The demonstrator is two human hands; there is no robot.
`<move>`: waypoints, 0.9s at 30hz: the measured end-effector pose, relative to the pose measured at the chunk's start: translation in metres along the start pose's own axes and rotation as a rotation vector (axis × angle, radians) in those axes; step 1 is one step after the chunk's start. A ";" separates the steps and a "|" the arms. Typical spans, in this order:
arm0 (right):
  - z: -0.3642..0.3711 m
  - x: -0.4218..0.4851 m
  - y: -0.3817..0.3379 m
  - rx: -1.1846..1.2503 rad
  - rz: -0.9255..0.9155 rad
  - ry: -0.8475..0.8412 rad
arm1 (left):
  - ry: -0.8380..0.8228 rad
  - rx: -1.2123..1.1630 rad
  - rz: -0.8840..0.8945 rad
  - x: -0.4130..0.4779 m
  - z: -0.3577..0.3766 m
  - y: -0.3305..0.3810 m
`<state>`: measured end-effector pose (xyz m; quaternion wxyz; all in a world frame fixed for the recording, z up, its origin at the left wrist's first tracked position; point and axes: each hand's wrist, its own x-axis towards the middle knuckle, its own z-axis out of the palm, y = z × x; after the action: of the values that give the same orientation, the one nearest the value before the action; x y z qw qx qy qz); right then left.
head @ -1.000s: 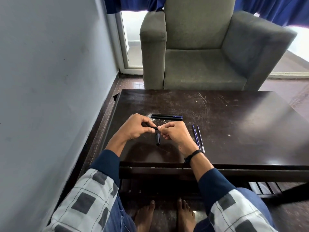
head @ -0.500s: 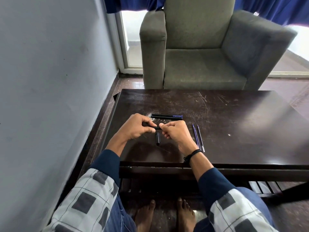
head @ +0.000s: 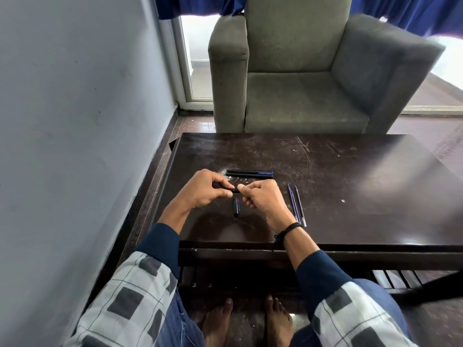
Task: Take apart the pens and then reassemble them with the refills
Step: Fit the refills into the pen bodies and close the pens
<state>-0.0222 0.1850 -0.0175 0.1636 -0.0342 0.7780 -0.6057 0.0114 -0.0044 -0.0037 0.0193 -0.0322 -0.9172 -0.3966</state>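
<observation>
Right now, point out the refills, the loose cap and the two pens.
refills (head: 296, 206): head view, mid-shaft of the pair.
cap (head: 236, 207): head view, middle of its body.
pens (head: 249, 173): head view, middle of the barrels.

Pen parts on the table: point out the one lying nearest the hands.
The short black cap, lying loose just below and between the left hand and right hand. The two black pens lie farther back; the two refills off right.

Navy sleeves, grey-white checked cloth over blue striped trousers, black cord wristband (head: 288, 230) on right wrist, bare feet
</observation>
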 end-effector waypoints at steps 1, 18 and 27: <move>0.000 0.000 0.000 0.004 -0.004 -0.001 | 0.000 0.000 -0.001 0.001 0.000 0.000; -0.003 0.002 -0.002 -0.004 -0.020 -0.008 | 0.091 0.117 0.013 0.000 0.010 0.003; -0.008 -0.004 -0.005 0.039 0.012 -0.056 | 0.085 0.158 0.041 -0.001 0.010 0.003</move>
<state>-0.0218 0.1923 -0.0100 0.1897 -0.0430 0.7614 -0.6184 0.0127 0.0048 -0.0087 0.0689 -0.0325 -0.9431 -0.3237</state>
